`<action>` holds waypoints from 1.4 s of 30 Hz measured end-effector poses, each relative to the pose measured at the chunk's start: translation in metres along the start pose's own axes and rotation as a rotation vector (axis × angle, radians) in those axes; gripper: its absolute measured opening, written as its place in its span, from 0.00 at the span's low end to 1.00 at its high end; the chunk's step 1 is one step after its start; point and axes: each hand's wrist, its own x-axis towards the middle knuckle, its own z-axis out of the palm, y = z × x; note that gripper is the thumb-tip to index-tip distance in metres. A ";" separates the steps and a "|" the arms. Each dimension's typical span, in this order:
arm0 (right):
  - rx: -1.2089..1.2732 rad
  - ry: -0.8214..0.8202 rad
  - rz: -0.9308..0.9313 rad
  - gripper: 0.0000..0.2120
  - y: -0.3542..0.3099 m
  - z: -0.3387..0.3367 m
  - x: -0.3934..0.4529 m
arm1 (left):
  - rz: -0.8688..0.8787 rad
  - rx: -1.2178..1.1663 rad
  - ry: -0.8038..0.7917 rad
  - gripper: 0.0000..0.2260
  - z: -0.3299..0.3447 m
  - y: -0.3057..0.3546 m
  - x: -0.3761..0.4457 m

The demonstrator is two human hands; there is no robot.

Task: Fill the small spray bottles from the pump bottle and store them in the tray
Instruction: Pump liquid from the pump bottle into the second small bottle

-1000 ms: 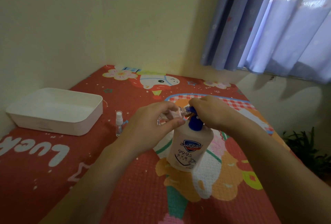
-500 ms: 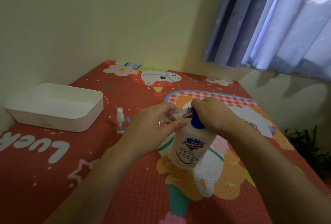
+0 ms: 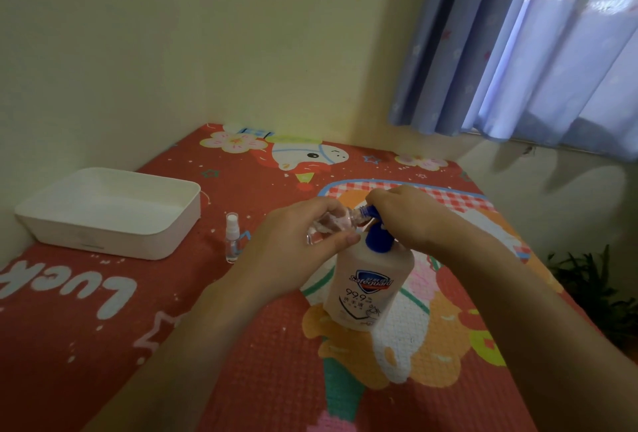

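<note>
A person's two bare hands work over a Safeguard pump bottle (image 3: 371,285) standing upright on a red cartoon-print mat (image 3: 241,362) pushed into the corner of a pale yellow wall (image 3: 172,34). The left hand (image 3: 300,245) has its fingers wrapped around a small clear spray bottle (image 3: 331,224), uncapped and tipped on its side, its open neck held against the spout of the bottle's blue pump head (image 3: 376,235). The right hand (image 3: 407,217) lies curled over the top of that pump head, fingers closed down on it, hiding most of the nozzle; whether liquid is passing into the small bottle cannot be made out. A second small spray bottle (image 3: 232,242), clear with a white sprayer top in place, stands upright on the mat to the left of the hands, between them and a white rectangular plastic tray (image 3: 155,242), which sits near the wall at the mat's left side with no bottles seen inside it. White lettering runs upside down along the mat's near-left edge. Pale blue patterned curtains (image 3: 518,52) hang at upper right, lit from behind, and the dark leaves of a plant (image 3: 593,286) show beyond the mat's right edge.
</note>
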 end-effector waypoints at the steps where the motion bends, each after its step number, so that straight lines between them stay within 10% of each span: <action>1: -0.012 -0.028 -0.008 0.05 -0.001 -0.004 -0.001 | 0.013 0.010 0.007 0.13 -0.001 0.001 0.001; 42: -0.006 -0.020 0.021 0.04 -0.002 -0.003 -0.001 | 0.012 0.047 0.017 0.14 -0.003 0.000 0.001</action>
